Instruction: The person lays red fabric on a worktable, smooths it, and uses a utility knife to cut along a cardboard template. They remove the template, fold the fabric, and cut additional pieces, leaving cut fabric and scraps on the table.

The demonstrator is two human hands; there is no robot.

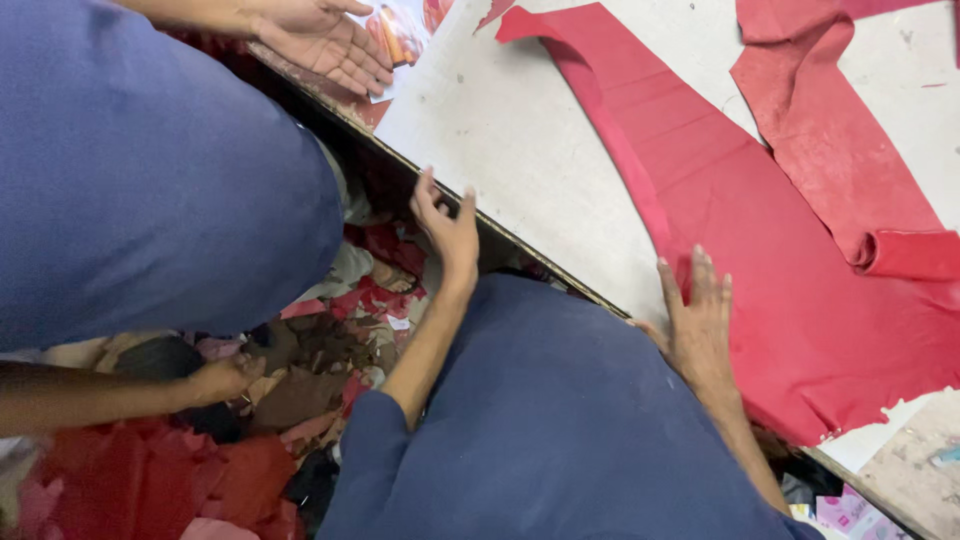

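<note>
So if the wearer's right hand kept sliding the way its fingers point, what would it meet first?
The right hand already lies flat on the large red sheet; going straight on, it would probably reach the rolled edge of the second red piece first.

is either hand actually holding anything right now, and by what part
Nothing is held. The right hand lies flat on the near edge of the red sheet; the left hand rests open-fingered at the table edge.

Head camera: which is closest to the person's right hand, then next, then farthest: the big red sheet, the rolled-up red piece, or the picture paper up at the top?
From the right hand:
1. Big red sheet: the hand rests on its near edge.
2. Rolled-up red piece: farther right on the table.
3. Picture paper: far top left, by another person's hand.
</note>
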